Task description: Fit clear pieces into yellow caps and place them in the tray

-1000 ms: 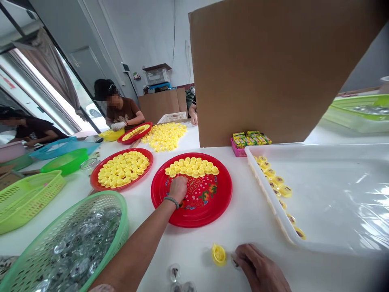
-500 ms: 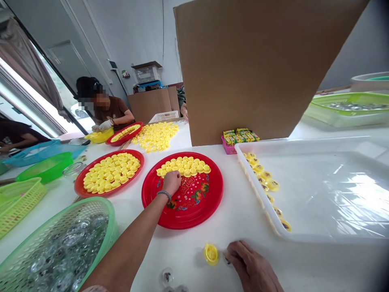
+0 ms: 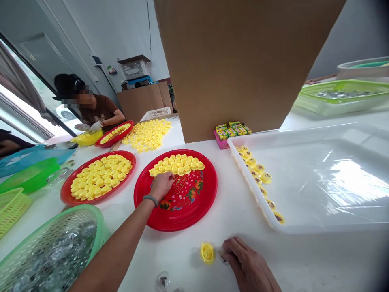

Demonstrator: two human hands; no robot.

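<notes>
My left hand (image 3: 163, 185) reaches over a red patterned plate (image 3: 179, 221), its fingers pinched at the near edge of a cluster of small yellow plastic cups (image 3: 179, 163). Whatever lies between those fingers is hidden. Near the front of the table, my right hand (image 3: 247, 259) has its thumb and fingers closed on a small clear plastic dome (image 3: 223, 256) with something dark in it, mostly covered. Just left of it, apart from the fingers, is a single yellow cup (image 3: 207, 253). Another clear dome (image 3: 163, 280) rests on the white table further left.
On the right is a white tray (image 3: 270, 221) with yellow pieces along its left side. A green basket (image 3: 100, 231) of clear domes stands at left, below another red plate (image 3: 65, 196). A cardboard panel (image 3: 243, 69) rises behind a pink basket (image 3: 222, 142). A co-worker (image 3: 100, 109) sits far left.
The view has shifted slightly to the right. My left hand has drawn back a little from the cup cluster, still pinched. My right hand keeps its grip beside the single yellow cup.
</notes>
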